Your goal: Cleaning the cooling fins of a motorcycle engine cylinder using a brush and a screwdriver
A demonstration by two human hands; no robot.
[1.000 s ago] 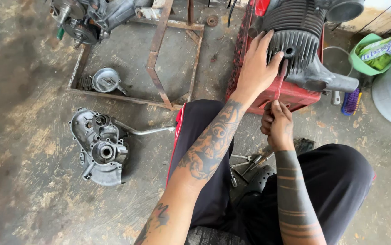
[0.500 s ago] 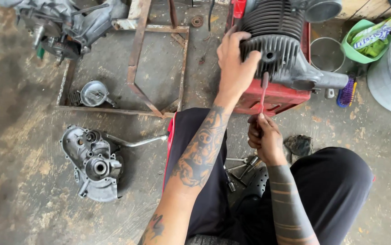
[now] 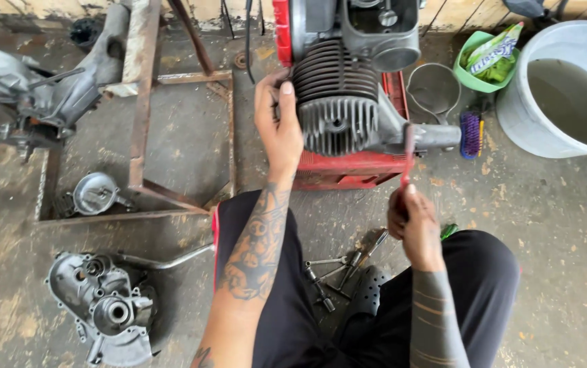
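Concrete floor: left hand [image 3: 278, 126] fingers grip engine cylinder [image 3: 338, 102]; right hand [image 3: 413, 221] fist round red tool [image 3: 407, 155].

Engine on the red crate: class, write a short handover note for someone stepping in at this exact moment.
Left hand grips the finned engine cylinder, which sits on the red crate.
Right hand holds a red-handled tool, its tip up at the engine's right side.
Loose wrenches lie on the floor between the knees.
A crankcase cover is already off, lying to the left.
The cylinder is still mounted.
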